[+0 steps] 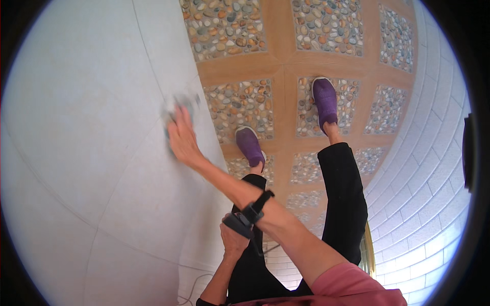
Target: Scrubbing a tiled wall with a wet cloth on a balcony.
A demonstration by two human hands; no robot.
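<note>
My right hand [183, 137] is stretched across to the left, flat against a pale tiled wall [76, 114]. Beneath its fingers is a blurred grey-green cloth [168, 134], pressed on the wall close to a tile joint. A black strap with a dark device [245, 220] sits around my right forearm. Lower down, my left hand [233, 239] is held by my left thigh, near the wall. The device partly covers its fingers, so what it may hold does not show.
My purple shoes [325, 99] stand on a floor of pebble-patterned panels [237, 103] with brown borders [283, 88]. A light brick-patterned wall [428, 160] rises on the right. A thin cable [193, 287] hangs at the lower left, and a gold-coloured edge [370, 248] shows behind my right leg.
</note>
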